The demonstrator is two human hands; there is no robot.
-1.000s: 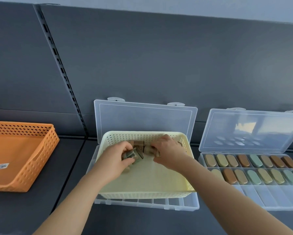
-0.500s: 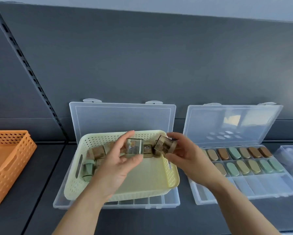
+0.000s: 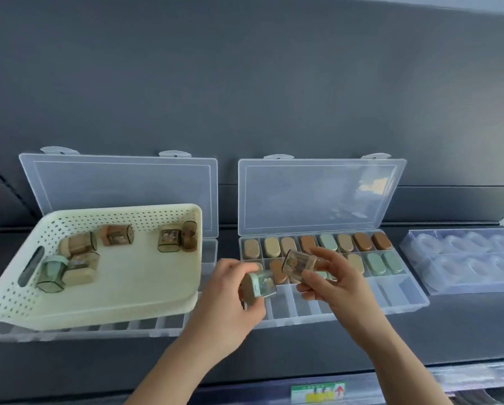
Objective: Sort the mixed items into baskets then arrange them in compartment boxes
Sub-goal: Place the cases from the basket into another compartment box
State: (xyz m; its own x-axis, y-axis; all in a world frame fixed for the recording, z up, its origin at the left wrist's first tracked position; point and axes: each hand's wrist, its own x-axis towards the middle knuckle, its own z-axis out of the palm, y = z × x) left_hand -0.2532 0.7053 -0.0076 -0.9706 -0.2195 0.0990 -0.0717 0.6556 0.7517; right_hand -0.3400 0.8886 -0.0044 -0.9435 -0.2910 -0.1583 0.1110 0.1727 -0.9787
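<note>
Two held — green case (image 3: 260, 283), tan case (image 3: 299, 263), both clear-walled.

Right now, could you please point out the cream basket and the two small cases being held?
cream basket (image 3: 145, 285): head view, on its bare floor.
green-capped case (image 3: 261, 285): head view, on its clear body.
tan clear case (image 3: 299, 264): head view, on its upper side.

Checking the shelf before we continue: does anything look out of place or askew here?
Yes. The cream basket sits crooked on top of the left compartment box, covering most of its compartments, so that box can hardly be filled for now. The small cases inside the basket lie tumbled at mixed angles.
</note>
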